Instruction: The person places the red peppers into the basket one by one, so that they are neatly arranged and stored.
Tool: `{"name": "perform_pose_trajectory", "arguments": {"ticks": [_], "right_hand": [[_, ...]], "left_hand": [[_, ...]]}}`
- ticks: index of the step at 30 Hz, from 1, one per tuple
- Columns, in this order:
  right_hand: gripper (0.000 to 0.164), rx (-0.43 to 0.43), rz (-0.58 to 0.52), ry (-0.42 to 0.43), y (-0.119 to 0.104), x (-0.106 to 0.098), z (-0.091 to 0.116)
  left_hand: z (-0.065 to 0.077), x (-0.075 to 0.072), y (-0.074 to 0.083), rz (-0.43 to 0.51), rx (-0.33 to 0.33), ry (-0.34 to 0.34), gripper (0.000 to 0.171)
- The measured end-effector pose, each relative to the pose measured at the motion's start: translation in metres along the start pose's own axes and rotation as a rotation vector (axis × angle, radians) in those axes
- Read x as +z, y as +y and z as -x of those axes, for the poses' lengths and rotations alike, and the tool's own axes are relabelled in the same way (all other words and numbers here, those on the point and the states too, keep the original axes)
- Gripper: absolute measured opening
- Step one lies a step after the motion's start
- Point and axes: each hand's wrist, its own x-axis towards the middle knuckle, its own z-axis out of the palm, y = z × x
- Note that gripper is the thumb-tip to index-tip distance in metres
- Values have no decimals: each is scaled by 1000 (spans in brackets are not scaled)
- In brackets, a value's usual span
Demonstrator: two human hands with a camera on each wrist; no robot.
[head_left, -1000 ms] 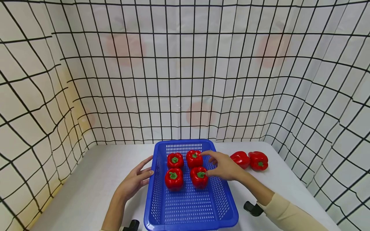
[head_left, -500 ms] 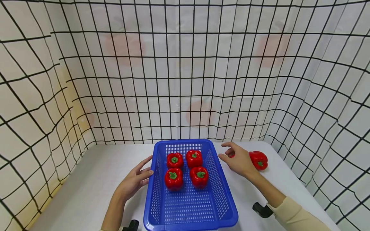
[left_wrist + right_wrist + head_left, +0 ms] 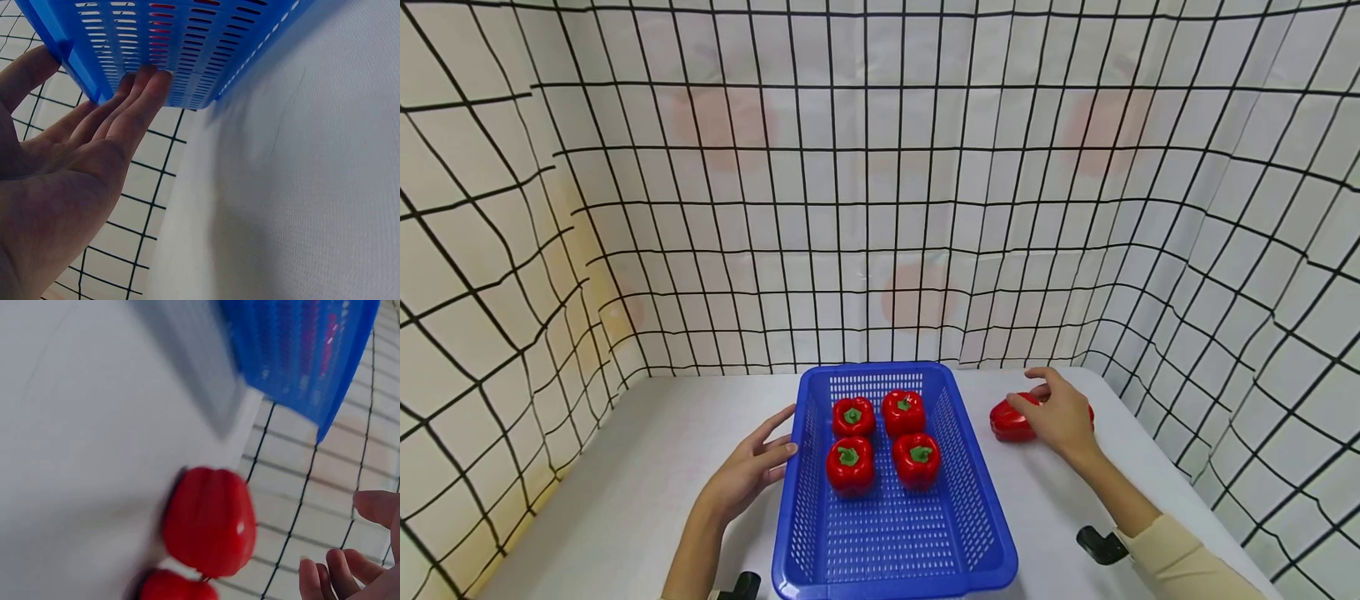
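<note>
A blue plastic basket (image 3: 887, 546) with slotted walls holds several red bell peppers with green stems, one of them a front-left bell pepper (image 3: 851, 468). My left hand (image 3: 747, 473) rests against the basket's left side; in the left wrist view its straight fingers (image 3: 140, 103) touch the wall below the rim. Over two more bell peppers on the table hovers my right hand (image 3: 1060, 412), fingers spread, holding nothing. The nearer bell pepper (image 3: 209, 522) lies on its side, close to a second bell pepper (image 3: 178, 587); in the head view the hand covers most of that second one.
Black wire mesh (image 3: 868, 208) over white sheeting stands behind and on both sides of the white table (image 3: 647, 483). Black devices are strapped to both wrists, such as the right-wrist camera (image 3: 1101, 546).
My right hand has left the peppers in the basket and moved right, over the loose bell peppers on the table. My left hand stays at the basket's side.
</note>
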Motion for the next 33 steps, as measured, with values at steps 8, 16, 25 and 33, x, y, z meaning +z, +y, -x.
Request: {"name": "perform_pose_trajectory", "arguments": {"ticks": [8,16,25,33], "right_hand": [[55,59,36,155,37,-1,-5],[60,121,29,220,65,0,-6],[63,188,51,205,83,5,-2],[69,257,60,149,98,11,0]], "left_hand": [[0,0,1,-5,25,-30,74],[1,1,1,-7,17,-12,75],[1,1,-2,-14,7,10,76],[0,-1,-2,-3,0,8,75]]}}
